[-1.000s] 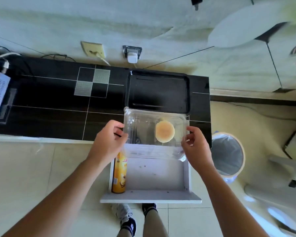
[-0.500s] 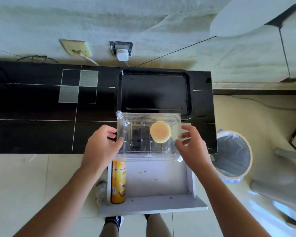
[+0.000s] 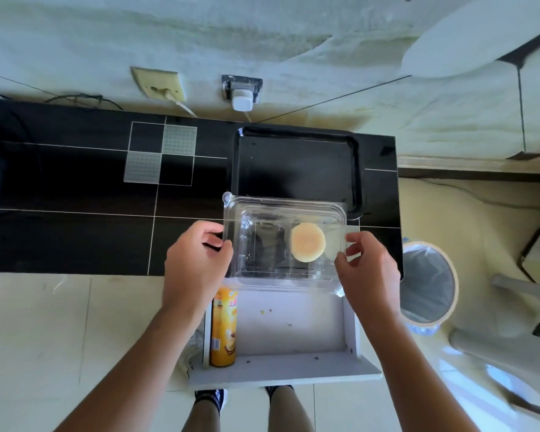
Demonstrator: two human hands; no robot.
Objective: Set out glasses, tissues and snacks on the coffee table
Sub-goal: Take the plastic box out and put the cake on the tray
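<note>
Chip can (image 3: pixel 223 335) top hidden behind left hand (image 3: pixel 194 269).

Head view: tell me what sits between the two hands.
In the head view, a clear plastic clamshell box with one round yellow cake inside spans the gap; the left hand and right hand grip its ends.

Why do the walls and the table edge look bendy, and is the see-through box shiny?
Head view: the wide-angle lens curves straight lines toward the edges, like the black table's front edge. Head view: the clear box, held by the left hand and right hand, shows pale glare streaks; the black tray shines too.
</note>
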